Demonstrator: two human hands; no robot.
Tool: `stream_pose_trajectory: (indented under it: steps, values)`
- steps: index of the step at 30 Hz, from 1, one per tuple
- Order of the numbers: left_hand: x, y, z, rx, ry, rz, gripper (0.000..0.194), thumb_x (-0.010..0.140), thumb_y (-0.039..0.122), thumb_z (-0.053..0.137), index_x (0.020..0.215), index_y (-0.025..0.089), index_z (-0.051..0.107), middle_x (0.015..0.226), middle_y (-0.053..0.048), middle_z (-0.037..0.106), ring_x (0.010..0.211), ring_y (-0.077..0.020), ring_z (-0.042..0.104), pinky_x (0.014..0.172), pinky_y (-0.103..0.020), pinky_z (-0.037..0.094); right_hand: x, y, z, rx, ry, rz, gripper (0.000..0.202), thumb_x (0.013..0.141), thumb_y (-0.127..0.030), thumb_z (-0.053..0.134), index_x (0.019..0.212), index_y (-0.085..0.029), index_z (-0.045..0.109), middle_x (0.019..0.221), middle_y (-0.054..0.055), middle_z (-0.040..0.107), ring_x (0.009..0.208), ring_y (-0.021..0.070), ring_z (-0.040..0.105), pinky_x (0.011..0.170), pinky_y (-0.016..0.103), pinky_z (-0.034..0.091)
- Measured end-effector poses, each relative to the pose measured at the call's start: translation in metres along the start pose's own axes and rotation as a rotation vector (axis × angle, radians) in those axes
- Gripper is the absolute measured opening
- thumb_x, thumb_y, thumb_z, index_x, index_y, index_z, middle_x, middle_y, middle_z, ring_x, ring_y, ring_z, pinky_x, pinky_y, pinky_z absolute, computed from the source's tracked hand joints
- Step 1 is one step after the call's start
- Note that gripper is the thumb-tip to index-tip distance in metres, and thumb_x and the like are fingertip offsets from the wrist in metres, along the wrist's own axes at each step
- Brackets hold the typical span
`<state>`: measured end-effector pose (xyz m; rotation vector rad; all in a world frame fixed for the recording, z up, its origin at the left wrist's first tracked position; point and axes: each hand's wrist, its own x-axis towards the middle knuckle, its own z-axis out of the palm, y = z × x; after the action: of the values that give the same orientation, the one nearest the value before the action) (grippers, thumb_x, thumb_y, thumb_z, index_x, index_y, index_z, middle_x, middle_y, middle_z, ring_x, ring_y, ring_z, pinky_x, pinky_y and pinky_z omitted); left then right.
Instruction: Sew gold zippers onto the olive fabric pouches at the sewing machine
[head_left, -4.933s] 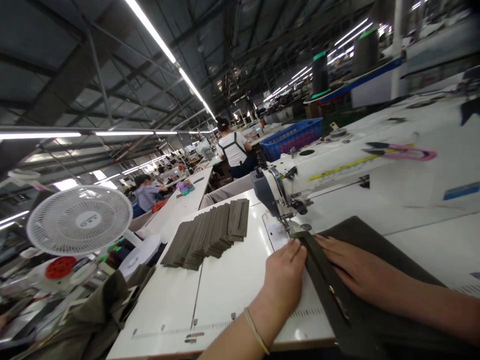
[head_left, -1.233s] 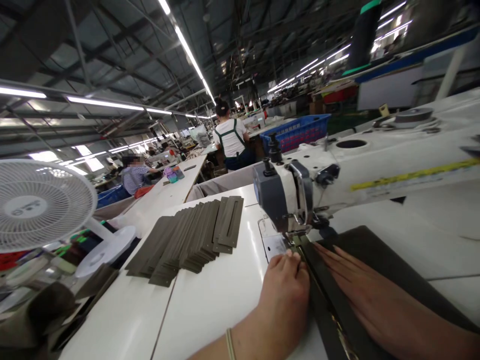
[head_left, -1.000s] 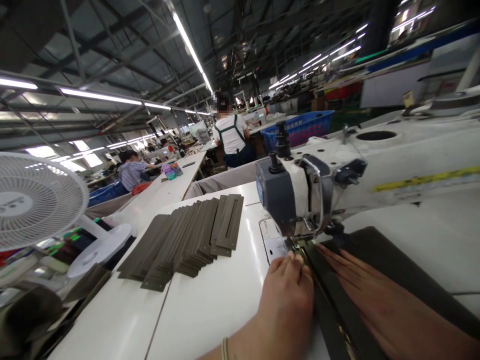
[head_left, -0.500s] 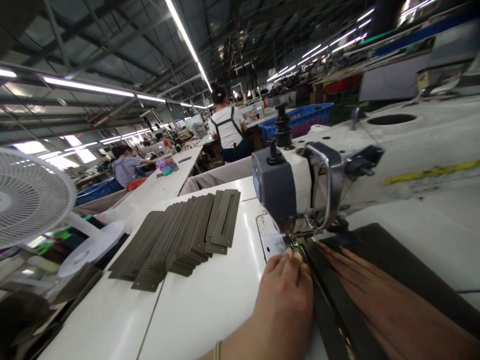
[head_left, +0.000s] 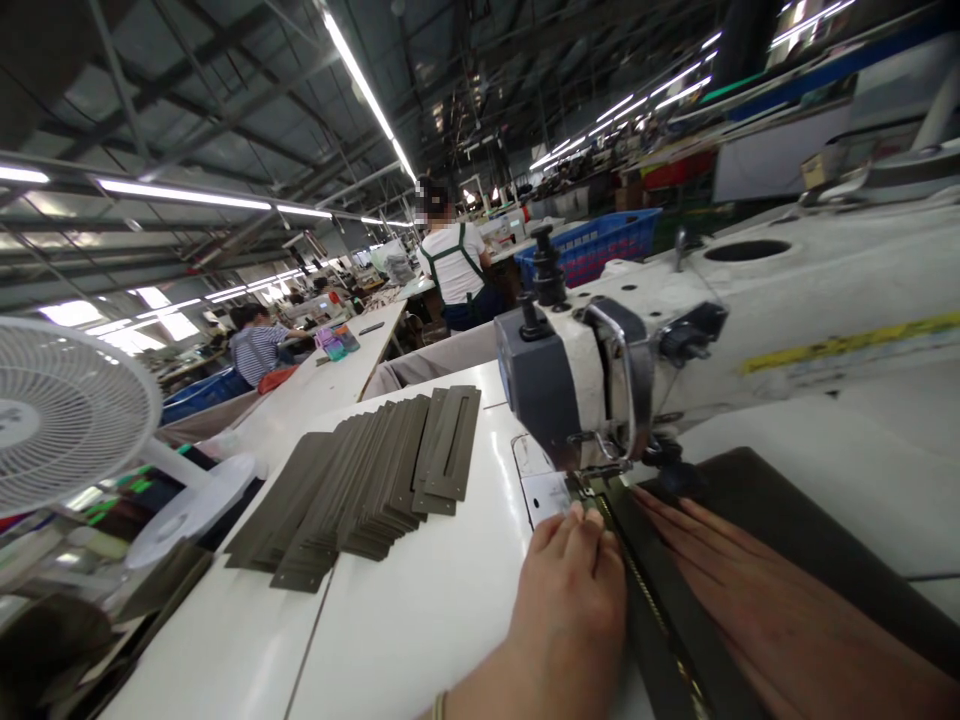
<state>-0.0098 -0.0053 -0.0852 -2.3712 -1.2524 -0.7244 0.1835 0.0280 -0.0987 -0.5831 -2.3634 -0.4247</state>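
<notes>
A dark olive fabric piece with a brass-toned zipper along it lies under the presser foot of a sewing machine. Just in front of the foot, my left hand has its fingers bent and pressed together at the zipper's left edge. Right of the zipper, my right hand lies flat on the fabric with its fingers stretched forward. To the left on the white table is a fanned stack of olive slotted pieces.
At the left edge stands a white fan. Beyond the table, one person faces away and another in stripes sits farther left. A blue basket is behind the machine.
The whole view has shifted slightly. Both hands stay by the presser foot in nearly the same pose, and the fabric shows no clear movement.
</notes>
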Motion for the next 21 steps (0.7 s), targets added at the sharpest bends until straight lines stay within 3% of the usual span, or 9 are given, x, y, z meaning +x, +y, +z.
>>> stream_pose_trajectory:
  steps: [6, 10, 13, 16, 21]
  values:
    - [-0.002, -0.001, -0.001, 0.025, -0.076, 0.021, 0.02, 0.098, 0.01, 0.048, 0.103, 0.007, 0.067, 0.114, -0.016, 0.07, 0.109, -0.0237, 0.068, 0.093, -0.035, 0.058, -0.001, 0.001, 0.001, 0.013, 0.021, -0.02, 0.075, 0.089, -0.018, 0.038, 0.158, -0.01, 0.012, 0.131, 0.012, 0.064, 0.109, 0.0243, 0.067, 0.092, 0.04, 0.055]
    - [-0.003, 0.002, 0.004, 0.029, -0.155, -0.014, 0.022, 0.099, 0.013, 0.047, 0.106, 0.01, 0.068, 0.115, -0.015, 0.07, 0.111, -0.0239, 0.067, 0.096, -0.036, 0.057, -0.003, 0.003, 0.004, 0.05, -0.002, -0.019, 0.073, 0.09, -0.019, 0.038, 0.159, -0.016, 0.014, 0.137, 0.01, 0.06, 0.109, 0.0246, 0.067, 0.095, 0.04, 0.054]
    - [-0.002, 0.003, 0.007, 0.043, -0.175, -0.055, 0.023, 0.099, 0.014, 0.046, 0.107, 0.012, 0.068, 0.117, -0.015, 0.07, 0.111, -0.0256, 0.067, 0.097, -0.039, 0.057, 0.001, 0.003, 0.002, 0.033, 0.018, -0.033, 0.074, 0.089, -0.018, 0.038, 0.159, -0.013, 0.011, 0.134, 0.011, 0.062, 0.107, 0.0243, 0.068, 0.091, 0.04, 0.056]
    - [-0.002, 0.001, 0.006, 0.036, -0.163, -0.018, 0.024, 0.099, 0.013, 0.045, 0.109, 0.011, 0.067, 0.116, -0.015, 0.07, 0.111, -0.0247, 0.067, 0.095, -0.038, 0.057, 0.003, 0.003, 0.001, -0.022, 0.046, -0.043, 0.076, 0.087, -0.016, 0.038, 0.158, -0.009, 0.012, 0.128, 0.013, 0.065, 0.103, 0.0238, 0.069, 0.086, 0.038, 0.059]
    - [-0.002, -0.005, 0.004, 0.048, -0.071, 0.042, 0.024, 0.099, 0.011, 0.044, 0.101, 0.008, 0.068, 0.106, -0.016, 0.072, 0.106, -0.024, 0.069, 0.088, -0.036, 0.06, -0.007, 0.005, 0.012, -0.072, 0.01, -0.069, 0.076, 0.084, -0.023, 0.044, 0.156, -0.012, 0.025, 0.133, 0.012, 0.063, 0.107, 0.0266, 0.068, 0.086, 0.04, 0.06]
